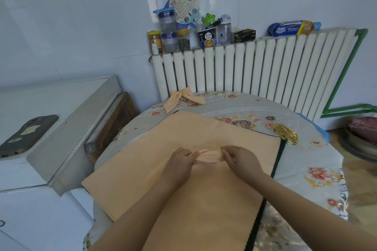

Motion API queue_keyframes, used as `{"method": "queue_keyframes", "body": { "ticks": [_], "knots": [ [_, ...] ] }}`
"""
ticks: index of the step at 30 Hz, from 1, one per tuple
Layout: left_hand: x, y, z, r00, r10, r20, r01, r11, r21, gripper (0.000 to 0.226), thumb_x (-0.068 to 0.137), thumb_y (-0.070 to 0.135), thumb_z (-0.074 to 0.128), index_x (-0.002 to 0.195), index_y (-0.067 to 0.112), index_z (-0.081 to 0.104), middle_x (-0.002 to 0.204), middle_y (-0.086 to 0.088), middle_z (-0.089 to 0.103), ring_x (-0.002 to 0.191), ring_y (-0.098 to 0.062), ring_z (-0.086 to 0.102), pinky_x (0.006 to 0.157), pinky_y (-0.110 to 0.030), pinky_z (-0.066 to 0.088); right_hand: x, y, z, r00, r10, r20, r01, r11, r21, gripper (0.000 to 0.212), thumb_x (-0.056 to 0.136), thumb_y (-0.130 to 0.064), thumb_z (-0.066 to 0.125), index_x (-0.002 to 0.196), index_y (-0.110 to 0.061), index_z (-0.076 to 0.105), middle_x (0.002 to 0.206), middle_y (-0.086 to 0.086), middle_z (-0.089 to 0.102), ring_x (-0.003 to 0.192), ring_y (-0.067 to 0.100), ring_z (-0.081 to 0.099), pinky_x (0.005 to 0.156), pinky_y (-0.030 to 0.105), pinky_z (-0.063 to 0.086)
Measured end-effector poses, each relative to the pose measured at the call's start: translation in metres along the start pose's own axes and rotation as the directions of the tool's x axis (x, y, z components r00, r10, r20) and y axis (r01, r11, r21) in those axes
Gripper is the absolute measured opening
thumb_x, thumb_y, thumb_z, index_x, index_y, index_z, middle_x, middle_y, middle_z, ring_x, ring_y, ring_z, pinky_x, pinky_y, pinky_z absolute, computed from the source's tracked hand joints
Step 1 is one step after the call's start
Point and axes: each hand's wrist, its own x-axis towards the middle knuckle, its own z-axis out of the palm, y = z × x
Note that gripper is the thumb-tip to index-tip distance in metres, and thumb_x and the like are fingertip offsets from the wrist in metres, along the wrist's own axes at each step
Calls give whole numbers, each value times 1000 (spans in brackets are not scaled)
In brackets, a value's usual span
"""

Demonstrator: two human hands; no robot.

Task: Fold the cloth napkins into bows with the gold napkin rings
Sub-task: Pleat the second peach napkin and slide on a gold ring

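Observation:
A large peach cloth napkin (142,161) lies spread over the round table, on top of a dark-edged cloth. At its middle the fabric is gathered into pleats (208,157). My left hand (180,161) pinches the left end of the pleated bunch and my right hand (239,159) pinches the right end. A pile of gold napkin rings (285,133) lies at the right, just past the napkin's far right corner. A finished peach bow (183,97) with a gold ring at its centre sits at the table's far edge.
The table has a floral cover (318,171). A white radiator (265,71) stands behind it, with jars and packets on top. A white cabinet (51,128) at the left carries a phone (28,134). Bowls sit on the floor at the right (361,138).

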Motion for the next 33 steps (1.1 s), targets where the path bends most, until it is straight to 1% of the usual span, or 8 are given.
{"method": "queue_keyframes", "body": {
  "ticks": [7,11,15,20,24,27,30,33],
  "knots": [
    [38,11,17,995,93,-18,-91,993,81,42,76,15,37,97,8,73,71,-5,64,63,-25,59,57,-23,49,22,68,-43,944,294,-148,-303,952,-38,35,96,-30,50,124,-14,62,123,5,64,116,24,54,92,32,43],
    [54,15,42,987,149,-52,-144,986,81,38,78,13,42,101,10,72,79,-7,65,71,-25,57,61,-26,48,28,111,-58,839,486,-244,-525,841,-128,39,91,-30,54,124,-10,58,124,13,58,115,32,43,92,38,37],
    [65,13,60,982,166,-87,-162,985,51,34,79,15,47,105,10,68,83,-8,65,74,-26,55,63,-30,50,29,136,-66,750,603,-270,-655,734,-180,55,87,-40,60,131,-9,49,130,16,46,117,34,40,97,38,33],
    [74,16,70,980,180,-82,-179,984,21,35,81,14,44,106,9,67,81,-9,65,70,-28,57,61,-31,50,28,152,-59,711,674,-203,-703,694,-157,50,87,-41,60,123,-7,52,124,16,46,112,37,46,90,41,41],
    [78,19,74,982,172,-79,-173,985,-9,34,80,14,47,112,11,59,84,-9,64,73,-28,57,63,-32,51,26,155,-57,709,679,-190,-703,703,-109,49,88,-38,58,122,-4,50,120,18,47,108,36,48,85,43,45],
    [77,22,72,984,164,-76,-165,986,-13,36,79,14,45,110,10,64,83,-9,65,73,-27,57,63,-30,51,24,155,-59,701,688,-190,-705,708,-37,48,88,-36,59,122,-4,49,119,18,47,107,35,49,84,42,45],
    [75,25,67,982,173,-80,-173,985,9,36,80,16,45,105,9,70,83,-8,65,73,-27,57,62,-30,51,16,148,-67,698,686,-207,-694,719,42,52,88,-36,60,130,-7,48,126,17,47,116,34,45,86,42,44],
    [72,26,62,981,168,-94,-168,986,17,35,81,19,45,102,10,72,81,-7,66,76,-24,53,62,-29,48,6,134,-75,715,651,-255,-622,759,195,59,86,-32,64,137,-10,45,132,13,47,119,29,46,90,39,43]
  ]
}}
